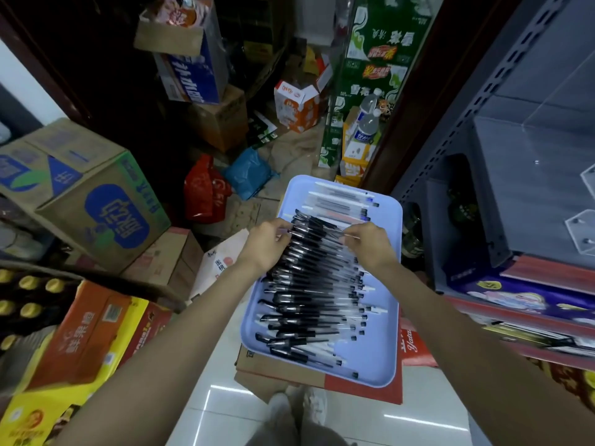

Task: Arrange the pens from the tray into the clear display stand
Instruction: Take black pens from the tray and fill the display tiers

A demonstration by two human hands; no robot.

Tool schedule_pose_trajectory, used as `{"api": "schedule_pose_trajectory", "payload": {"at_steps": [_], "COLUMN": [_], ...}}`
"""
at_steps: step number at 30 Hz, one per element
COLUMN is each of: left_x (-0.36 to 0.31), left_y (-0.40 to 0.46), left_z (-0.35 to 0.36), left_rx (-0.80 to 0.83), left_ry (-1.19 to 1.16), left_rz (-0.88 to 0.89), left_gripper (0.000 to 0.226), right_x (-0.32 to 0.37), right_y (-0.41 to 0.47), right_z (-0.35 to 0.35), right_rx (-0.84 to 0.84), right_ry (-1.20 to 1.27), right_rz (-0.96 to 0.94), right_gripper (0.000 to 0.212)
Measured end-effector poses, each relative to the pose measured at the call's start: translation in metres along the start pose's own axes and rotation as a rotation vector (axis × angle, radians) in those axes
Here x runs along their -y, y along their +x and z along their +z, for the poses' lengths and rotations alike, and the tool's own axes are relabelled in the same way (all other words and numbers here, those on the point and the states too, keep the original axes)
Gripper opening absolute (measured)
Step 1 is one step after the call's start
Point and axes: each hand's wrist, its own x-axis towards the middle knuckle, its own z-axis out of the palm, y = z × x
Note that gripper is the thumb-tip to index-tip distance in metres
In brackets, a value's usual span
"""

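Note:
A light blue tray rests on a cardboard box in front of me, holding several black-capped clear pens laid side by side, with a few more pens at its far end. My left hand grips the cap ends of a bunch of pens at the tray's left side. My right hand pinches the other ends of the same bunch. The clear display stand sits on the grey shelf to the right, apart from both hands.
Cardboard boxes crowd the left, with drink cartons below them. Stacked green cases stand behind the tray. A grey metal shelf with packaged goods lines the right. White floor tiles show near my feet.

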Motion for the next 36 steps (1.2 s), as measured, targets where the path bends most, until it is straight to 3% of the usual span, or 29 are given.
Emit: {"api": "schedule_pose_trajectory", "payload": {"at_steps": [4,8,11,15,20,23,26,31,36], "left_x": [-0.022,-0.069,-0.103,-0.149,-0.224,-0.273,-0.323,-0.412,-0.468], "left_y": [0.004,0.005,0.005,0.005,-0.003,-0.012,-0.019,-0.022,-0.01], "left_z": [-0.005,-0.008,-0.01,-0.009,0.007,0.023,0.05,0.096,0.119], "left_rx": [-0.087,0.082,0.23,0.227,0.133,0.162,0.153,0.093,0.004], "left_ry": [-0.008,-0.493,-0.828,-0.947,-0.924,-0.858,-0.59,-0.158,-0.099], "left_rz": [-0.005,-0.057,-0.081,0.011,0.134,0.24,0.368,0.577,0.655], "left_gripper": [0.02,0.026,0.023,0.019,0.021,0.023,0.029,0.037,0.018], "right_x": [0.008,0.019,0.023,0.013,-0.017,-0.044,-0.076,-0.132,-0.185], "right_y": [-0.017,-0.033,-0.044,-0.056,-0.077,-0.089,-0.105,-0.124,-0.131], "right_z": [-0.014,-0.036,-0.058,-0.095,-0.157,-0.201,-0.251,-0.328,-0.391], "right_rx": [-0.115,-0.125,-0.092,-0.138,-0.191,-0.33,-0.426,-0.46,-0.43], "right_ry": [0.21,0.485,0.551,0.459,0.405,0.415,0.56,0.723,0.844], "right_rz": [-0.002,-0.031,-0.081,-0.15,-0.179,-0.209,-0.28,-0.416,-0.418], "right_gripper": [0.025,0.018,0.019,0.016,0.009,0.028,0.038,0.016,0.012]}}
